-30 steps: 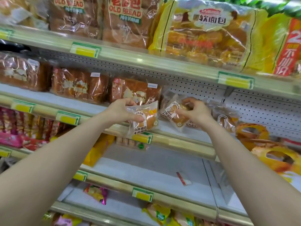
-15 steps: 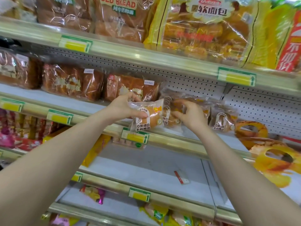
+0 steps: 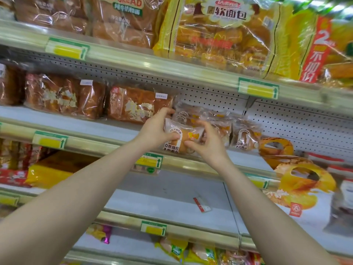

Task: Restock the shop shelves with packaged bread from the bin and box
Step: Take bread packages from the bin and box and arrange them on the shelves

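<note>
A small clear bread packet with a white label stands at the front of the middle shelf. My left hand grips its left end, thumb across the label. My right hand pinches its right end between thumb and curled fingers. Just behind and to the right, more small packets of the same bread stand on the shelf against the perforated back panel. Neither a bin nor a box is in view.
Brown loaf packs fill the middle shelf to the left. A big yellow bread bag lies on the shelf above. Ring-shaped bread packs sit at the right. On the lower shelf lies a red-and-white tag.
My left hand has carried the packet right and up onto the middle shelf. My right hand left the packets at the back and now holds the front packet's right end.
</note>
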Demonstrator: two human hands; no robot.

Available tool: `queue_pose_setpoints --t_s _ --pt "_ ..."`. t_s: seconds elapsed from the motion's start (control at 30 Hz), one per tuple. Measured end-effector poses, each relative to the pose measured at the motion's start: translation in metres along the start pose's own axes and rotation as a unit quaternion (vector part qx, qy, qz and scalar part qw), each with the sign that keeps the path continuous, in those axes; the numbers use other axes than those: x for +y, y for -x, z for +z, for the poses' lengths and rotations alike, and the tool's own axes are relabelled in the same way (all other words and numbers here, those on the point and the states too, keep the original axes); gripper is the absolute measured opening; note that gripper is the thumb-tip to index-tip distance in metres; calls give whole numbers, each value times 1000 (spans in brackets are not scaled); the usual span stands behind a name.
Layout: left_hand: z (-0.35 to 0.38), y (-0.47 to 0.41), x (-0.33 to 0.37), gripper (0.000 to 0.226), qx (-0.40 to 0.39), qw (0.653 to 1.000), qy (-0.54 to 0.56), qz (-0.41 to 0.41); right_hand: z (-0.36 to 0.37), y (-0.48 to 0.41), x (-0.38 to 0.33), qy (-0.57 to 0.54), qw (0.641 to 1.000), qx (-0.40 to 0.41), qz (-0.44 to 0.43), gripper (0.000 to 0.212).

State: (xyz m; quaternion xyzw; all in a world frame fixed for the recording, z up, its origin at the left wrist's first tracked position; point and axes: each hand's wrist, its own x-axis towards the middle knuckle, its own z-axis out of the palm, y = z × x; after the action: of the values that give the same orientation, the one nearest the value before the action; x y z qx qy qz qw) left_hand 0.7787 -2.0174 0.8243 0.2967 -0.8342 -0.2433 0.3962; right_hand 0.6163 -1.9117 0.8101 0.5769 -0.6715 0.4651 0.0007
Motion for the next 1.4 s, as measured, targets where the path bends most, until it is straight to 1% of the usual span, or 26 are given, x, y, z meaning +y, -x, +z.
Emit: queue_pose_setpoints --t_s 0.1,0.17,0.23,0.5,0.67,0.87,1.03,1.27,1.4 --pt "7 9 -9 90 -17 999 -41 20 0 7 6 44 999 3 1 71" --pt "8 15 -14 94 -41 996 -69 31 0 12 6 70 998 0 -11 72" --pt "9 18 -16 92 -44 995 -80 48 1 14 6 77 997 -2 -14 72" --pt "16 10 -9 86 -32 993 -103 51 2 6 3 55 998 -19 35 60" --pt "22 2 -8 81 -15 992 -114 57 7 -1 4 65 997 -6 33 60" --pt "31 -2 -11 80 1 991 -123 43 7 -9 3 108 994 -18 22 62" --pt "32 3 -12 80 9 990 -131 57 4 -7 -1 119 992 -26 28 60" --pt "25 18 -12 91 29 987 -143 62 8 3 -9 141 990 9 14 76" --pt "17 28 -14 84 57 987 -133 71 11 9 -15 227 973 49 9 78"
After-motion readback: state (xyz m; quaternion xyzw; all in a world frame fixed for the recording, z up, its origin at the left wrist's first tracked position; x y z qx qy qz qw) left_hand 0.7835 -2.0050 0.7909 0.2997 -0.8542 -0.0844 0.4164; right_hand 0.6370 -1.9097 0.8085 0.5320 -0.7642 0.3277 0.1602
